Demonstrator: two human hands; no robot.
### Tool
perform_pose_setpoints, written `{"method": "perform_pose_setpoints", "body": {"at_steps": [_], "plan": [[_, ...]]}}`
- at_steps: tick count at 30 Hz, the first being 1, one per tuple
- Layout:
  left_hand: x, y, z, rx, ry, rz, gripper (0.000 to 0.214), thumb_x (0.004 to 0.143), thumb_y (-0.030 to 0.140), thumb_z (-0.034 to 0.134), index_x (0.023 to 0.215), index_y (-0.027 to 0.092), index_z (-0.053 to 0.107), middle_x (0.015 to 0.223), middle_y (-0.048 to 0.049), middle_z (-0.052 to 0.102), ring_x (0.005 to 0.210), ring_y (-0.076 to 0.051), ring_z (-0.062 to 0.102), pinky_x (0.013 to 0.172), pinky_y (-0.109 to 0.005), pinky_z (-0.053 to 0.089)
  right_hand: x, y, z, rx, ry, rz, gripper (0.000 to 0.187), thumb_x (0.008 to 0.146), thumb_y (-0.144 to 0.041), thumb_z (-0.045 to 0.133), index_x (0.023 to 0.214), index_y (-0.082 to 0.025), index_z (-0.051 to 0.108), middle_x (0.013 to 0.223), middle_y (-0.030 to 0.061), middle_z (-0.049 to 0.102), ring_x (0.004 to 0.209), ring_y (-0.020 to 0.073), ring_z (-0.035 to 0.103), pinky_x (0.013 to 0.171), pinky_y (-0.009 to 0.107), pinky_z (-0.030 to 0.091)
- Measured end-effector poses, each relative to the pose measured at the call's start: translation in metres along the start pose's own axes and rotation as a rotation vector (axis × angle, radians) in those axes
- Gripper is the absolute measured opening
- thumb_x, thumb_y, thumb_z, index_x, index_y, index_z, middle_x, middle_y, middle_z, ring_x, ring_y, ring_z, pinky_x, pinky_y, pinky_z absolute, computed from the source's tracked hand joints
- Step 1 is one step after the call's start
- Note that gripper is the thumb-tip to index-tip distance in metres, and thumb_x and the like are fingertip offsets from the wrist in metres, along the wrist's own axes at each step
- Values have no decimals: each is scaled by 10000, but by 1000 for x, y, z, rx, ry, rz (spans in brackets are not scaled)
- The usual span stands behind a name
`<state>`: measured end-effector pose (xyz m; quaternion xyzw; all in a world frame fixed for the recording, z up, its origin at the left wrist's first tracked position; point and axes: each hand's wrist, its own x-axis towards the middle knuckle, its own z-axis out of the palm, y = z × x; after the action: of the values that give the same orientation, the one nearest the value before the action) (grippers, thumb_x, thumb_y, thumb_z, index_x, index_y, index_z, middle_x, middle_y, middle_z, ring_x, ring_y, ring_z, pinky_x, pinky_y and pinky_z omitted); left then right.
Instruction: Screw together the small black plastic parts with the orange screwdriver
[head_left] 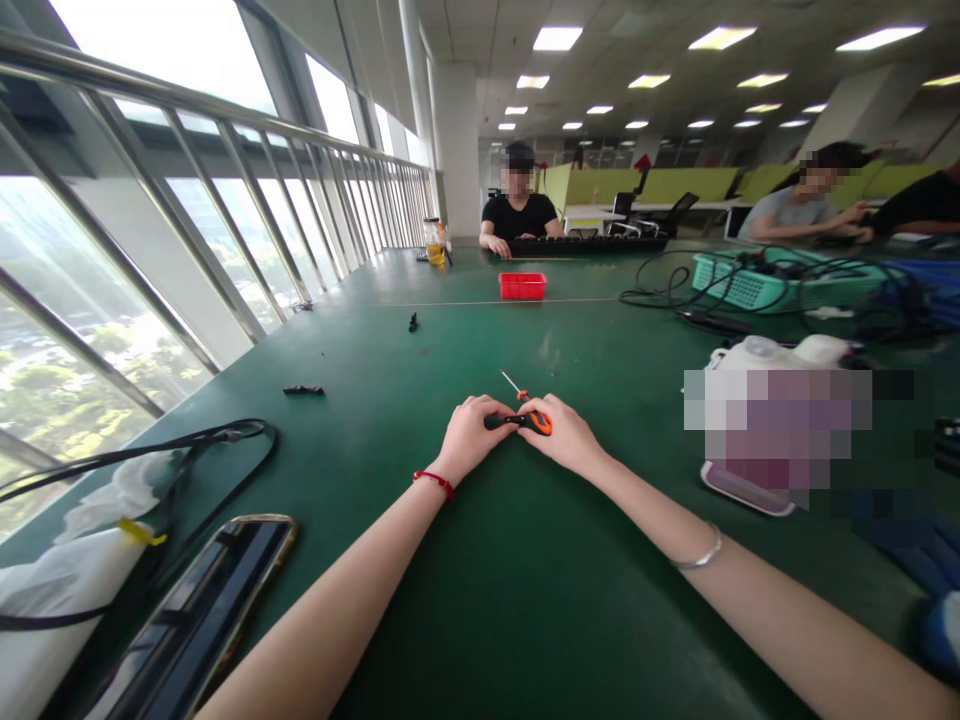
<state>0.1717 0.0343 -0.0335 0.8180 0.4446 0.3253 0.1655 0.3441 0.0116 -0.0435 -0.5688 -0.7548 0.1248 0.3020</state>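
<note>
Pinching a small black piece (514, 419) with bent thumbs and fingers, the left hand (471, 437) and the right hand (561, 432) meet over the desk (480, 600), well apart from its left edge. The right hand also keeps a screwdriver (524, 396) in its fingers, the shaft pointing toward the far edge. The piece seems light and stiff, probably plastic; it may slip, and thin parts could crack, so gentle holding by its ends seems best. For the screwdriver, the thick handle gives surer grip than the narrow shaft.
</note>
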Motion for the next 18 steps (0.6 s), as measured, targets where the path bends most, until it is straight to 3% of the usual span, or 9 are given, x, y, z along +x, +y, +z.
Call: {"method": "perform_pose_setpoints", "body": {"at_steps": [5, 18], "plan": [[-1, 1, -1, -34, 16, 16, 111, 752, 251, 621, 835, 220, 690, 855, -9, 663, 841, -179, 556, 788, -309, 431, 3, 4, 0, 20, 26, -28, 121, 771, -274, 580, 876, -236, 629, 835, 12, 550, 746, 162, 558, 658, 262, 398], [-2, 3, -3, -107, -51, 0, 190, 788, 363, 595, 829, 221, 714, 856, -17, 683, 822, -174, 588, 802, -303, 445, -2, 6, -6, 104, -9, -65, 107, 775, -255, 584, 854, -219, 646, 778, 4, 508, 707, 145, 541, 675, 261, 407]]}}
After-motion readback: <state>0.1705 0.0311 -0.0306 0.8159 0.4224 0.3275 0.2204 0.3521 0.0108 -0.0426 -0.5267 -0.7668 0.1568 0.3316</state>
